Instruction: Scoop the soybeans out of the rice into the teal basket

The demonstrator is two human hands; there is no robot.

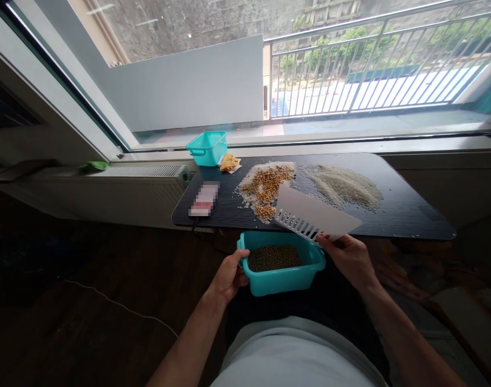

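Observation:
My left hand [229,274] grips the left end of a turquoise plastic tub [283,284], its thumb over the rim. Small dark greenish-brown beans [274,258] lie in the tub, which is just off the table's front edge. Between the fingers of my right hand [348,257] is a flat white plastic sheet [313,209] with a row of slots along one side. The sheet slants over the tub's back right and the table edge. Beyond its left corner are orange-yellow kernels [265,183] mixed with white grains. A separate heap of white rice-like grains [342,183] spreads to the right.
The dark table [406,215] stands against a window. On its left are a second turquoise tub [208,150], a yellow crumpled item [229,162] on white paper, and a blurred-out flat object [205,199]. A radiator [148,188] is further left; a white cable [124,306] crosses the floor.

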